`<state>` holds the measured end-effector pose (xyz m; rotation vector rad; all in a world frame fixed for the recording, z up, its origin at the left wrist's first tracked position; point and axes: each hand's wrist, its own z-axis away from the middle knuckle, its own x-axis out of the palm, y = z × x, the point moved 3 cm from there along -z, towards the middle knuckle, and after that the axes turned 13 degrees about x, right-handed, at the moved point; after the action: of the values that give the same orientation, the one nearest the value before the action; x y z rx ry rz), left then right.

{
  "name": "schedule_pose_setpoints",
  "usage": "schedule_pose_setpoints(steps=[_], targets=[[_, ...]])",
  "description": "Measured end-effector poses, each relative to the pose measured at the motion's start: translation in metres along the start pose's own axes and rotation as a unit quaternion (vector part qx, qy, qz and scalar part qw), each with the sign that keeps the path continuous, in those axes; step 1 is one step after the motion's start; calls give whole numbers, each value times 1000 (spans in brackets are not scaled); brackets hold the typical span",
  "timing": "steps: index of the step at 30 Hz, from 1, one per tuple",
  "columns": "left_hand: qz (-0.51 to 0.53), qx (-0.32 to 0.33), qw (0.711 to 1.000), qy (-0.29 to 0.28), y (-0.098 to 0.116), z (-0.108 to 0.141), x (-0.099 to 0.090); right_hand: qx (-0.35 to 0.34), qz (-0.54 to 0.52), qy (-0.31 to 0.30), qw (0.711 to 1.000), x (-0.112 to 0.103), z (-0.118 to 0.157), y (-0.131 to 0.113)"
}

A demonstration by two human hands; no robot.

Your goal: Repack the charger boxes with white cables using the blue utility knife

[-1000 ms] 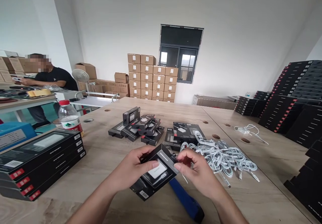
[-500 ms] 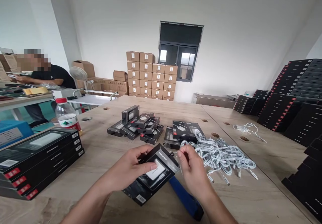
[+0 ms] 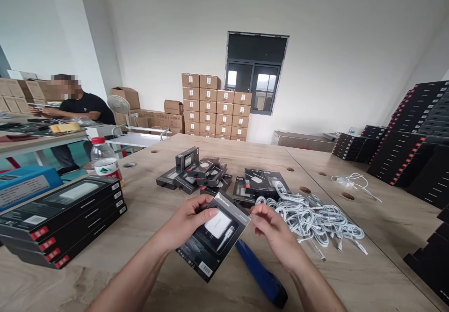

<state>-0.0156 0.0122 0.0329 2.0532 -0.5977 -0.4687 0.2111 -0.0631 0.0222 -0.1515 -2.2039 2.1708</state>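
My left hand (image 3: 187,223) grips a small black retail box (image 3: 213,235) with a clear window showing a white charger, held tilted above the wooden table (image 3: 147,218). Fingertips of my right hand (image 3: 275,235) pinch together at the box's upper right corner, on what looks like a small clear tab. A pile of coiled white cables (image 3: 312,218) lies just right of my right hand. A heap of similar small black boxes (image 3: 199,176) sits beyond my hands. A blue object (image 3: 261,274) lies on the table under my right wrist.
Stacked flat black boxes (image 3: 59,218) and a water bottle (image 3: 104,163) stand at left. Tall stacks of black boxes (image 3: 414,148) line the right. A loose white cable (image 3: 352,182) lies far right. Cardboard cartons (image 3: 213,108) stand by the wall. A person (image 3: 75,108) sits at another table at left.
The box has tilted more upright in my left hand. My right hand moved from its end to pinch at its upper right corner.
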Motion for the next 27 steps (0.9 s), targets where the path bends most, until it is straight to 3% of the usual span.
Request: schedule_pose_setpoints(steps=[5,11,17,19,24,27], targets=[[93,-76,993,4,-6,3,0,-71,62,-64,994,0,13,-19],[157,-129,979,4,-11,6,0,-79,88,-77,990,4,15,-19],[192,-138,972,-9,-24,8,-2,-58,116,-123,984,9,19,-13],[221,-155,963,20,-29,8,-5,-48,117,-143,982,12,23,-14],[301,-202,912,191,-40,2,-17,-81,103,-170,977,23,29,-16],[351,-195,885,237,-42,-2,-16,-85,-6,-156,984,27,26,-10]])
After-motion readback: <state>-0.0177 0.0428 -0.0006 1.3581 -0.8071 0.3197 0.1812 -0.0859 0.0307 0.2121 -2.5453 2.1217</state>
